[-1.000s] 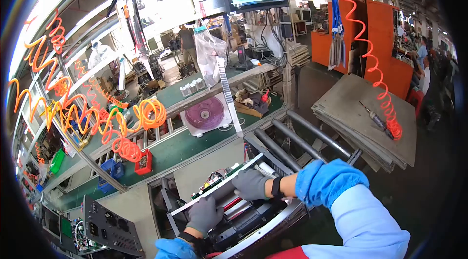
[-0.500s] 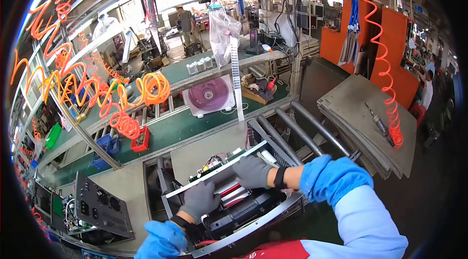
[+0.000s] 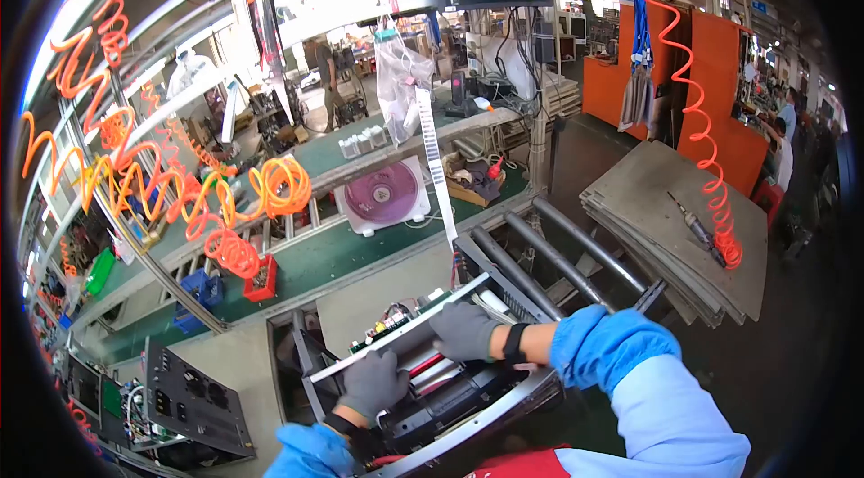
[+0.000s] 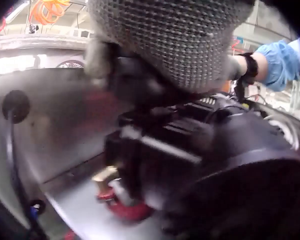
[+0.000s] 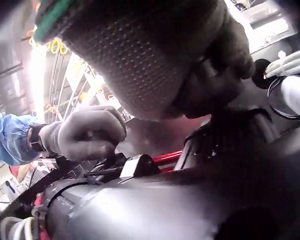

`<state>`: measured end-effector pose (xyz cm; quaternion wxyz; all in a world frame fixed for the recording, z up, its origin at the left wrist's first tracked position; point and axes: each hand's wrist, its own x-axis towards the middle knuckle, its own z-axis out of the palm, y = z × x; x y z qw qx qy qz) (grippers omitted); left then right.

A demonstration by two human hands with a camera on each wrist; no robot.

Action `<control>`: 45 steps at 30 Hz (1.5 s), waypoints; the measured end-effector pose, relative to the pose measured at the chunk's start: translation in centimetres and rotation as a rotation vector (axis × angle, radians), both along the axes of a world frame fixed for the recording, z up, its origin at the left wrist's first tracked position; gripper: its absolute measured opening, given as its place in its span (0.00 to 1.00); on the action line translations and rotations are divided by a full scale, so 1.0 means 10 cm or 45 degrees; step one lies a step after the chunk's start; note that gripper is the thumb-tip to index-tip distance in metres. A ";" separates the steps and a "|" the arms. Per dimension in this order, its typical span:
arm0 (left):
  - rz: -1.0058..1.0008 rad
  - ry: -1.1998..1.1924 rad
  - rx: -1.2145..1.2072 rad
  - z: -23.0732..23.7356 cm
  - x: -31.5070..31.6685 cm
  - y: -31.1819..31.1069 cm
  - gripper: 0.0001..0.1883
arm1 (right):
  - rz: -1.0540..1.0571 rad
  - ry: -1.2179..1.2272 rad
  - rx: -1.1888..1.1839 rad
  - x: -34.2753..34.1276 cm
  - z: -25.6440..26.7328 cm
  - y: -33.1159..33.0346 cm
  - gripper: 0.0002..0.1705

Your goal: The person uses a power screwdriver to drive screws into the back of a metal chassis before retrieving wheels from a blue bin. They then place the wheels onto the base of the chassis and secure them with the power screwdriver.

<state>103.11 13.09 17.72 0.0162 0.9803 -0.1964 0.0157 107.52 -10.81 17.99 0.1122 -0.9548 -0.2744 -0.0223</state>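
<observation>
An open metal equipment chassis (image 3: 468,428) lies in front of me, with black components (image 3: 450,406) and red cables inside. A metal panel (image 3: 335,370) with a bright upper edge runs across it. My left hand (image 3: 373,385), in a grey knit glove, grips that edge toward the left. Farther right along the same panel, my gloved right hand (image 3: 463,331) holds on with bent fingers. In the right wrist view the left hand (image 5: 87,132) shows curled fingers beside the panel. A circuit board (image 3: 387,325) with small parts sits just behind the panel. The fingertips are mostly hidden.
A second opened unit with a black vented panel (image 3: 196,399) stands at left. Metal rollers (image 3: 549,253) extend to the right, beside stacked boards (image 3: 666,208) carrying an air tool (image 3: 702,230). Red (image 3: 261,280) and blue bins (image 3: 198,298) line the far conveyor; orange coiled hoses (image 3: 279,185) hang above.
The head view swings slightly, shifting the whole scene. Both hands stay at the panel's upper edge with nearly the same hold.
</observation>
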 end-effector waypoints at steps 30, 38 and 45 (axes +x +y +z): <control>-0.234 -0.071 -0.036 -0.04 0.04 0.10 0.18 | -0.071 -0.020 -0.062 -0.04 0.00 0.08 0.17; 0.165 0.210 0.043 0.04 0.05 -0.10 0.20 | 0.468 -0.086 -0.124 0.25 -0.08 -0.12 0.15; -0.099 0.058 0.052 0.03 0.00 0.01 0.20 | -0.036 -0.057 -0.053 0.01 -0.15 0.05 0.19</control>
